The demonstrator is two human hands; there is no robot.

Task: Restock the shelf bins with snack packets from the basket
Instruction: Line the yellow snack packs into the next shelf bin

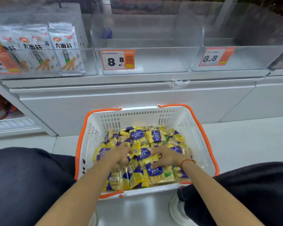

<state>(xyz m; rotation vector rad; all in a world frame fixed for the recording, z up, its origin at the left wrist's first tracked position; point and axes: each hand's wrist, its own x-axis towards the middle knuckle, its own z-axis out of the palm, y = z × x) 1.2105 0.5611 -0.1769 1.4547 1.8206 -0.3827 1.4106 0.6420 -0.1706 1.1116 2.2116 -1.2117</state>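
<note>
- Standing upright at far left, silver pouches (pixel 67 51) filled one clear bin (pixel 88 62), their left neighbours cut off by the frame.
- Left hand (pixel 119 154) curled into the snack packets (pixel 153 137); what it grasped could not be told.
- Right hand (pixel 167 156) lay spread on packets, fingers relaxed.
- Packets lay jumbled, pointing every way, inside the basket (pixel 95 128).

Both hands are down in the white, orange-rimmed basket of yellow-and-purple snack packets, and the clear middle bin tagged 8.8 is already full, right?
Not full: the head view shows the clear middle bin empty. Both hands, left and right, are in the basket among the packets.
</note>
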